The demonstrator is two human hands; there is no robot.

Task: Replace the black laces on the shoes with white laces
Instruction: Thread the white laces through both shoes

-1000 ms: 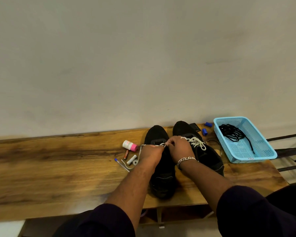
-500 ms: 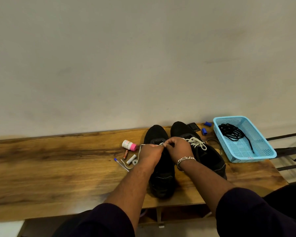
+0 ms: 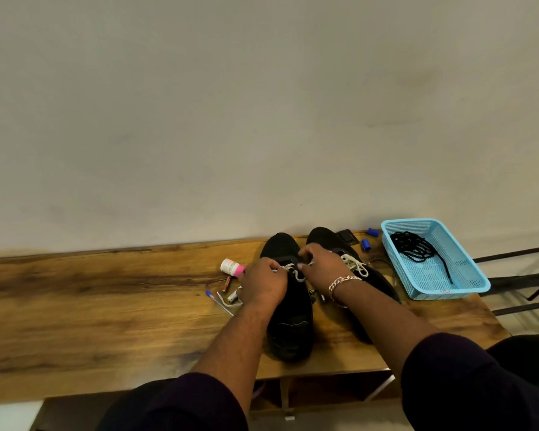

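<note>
Two black shoes stand side by side on the wooden table (image 3: 106, 300), toes toward the wall. The left shoe (image 3: 288, 321) has a white lace (image 3: 294, 272) partly threaded near its tongue. My left hand (image 3: 262, 283) pinches one strand of that lace, and my right hand (image 3: 324, 265), with a silver bracelet, pinches the other strand just above the tongue. The right shoe (image 3: 380, 284) carries a tied white lace (image 3: 355, 264). The black laces (image 3: 416, 247) lie bundled in the blue basket (image 3: 467, 284).
Left of the shoes lie a white bottle with a pink cap (image 3: 232, 267), batteries (image 3: 227, 284) and a pen (image 3: 218, 302). Two blue caps (image 3: 366, 244) and a small black item (image 3: 347, 236) sit behind the right shoe. A dark metal frame (image 3: 520, 281) stands off the table's right end.
Both hands have drawn closer together over the left shoe's tongue, and the loose white strand at the left has been pulled in shorter.
</note>
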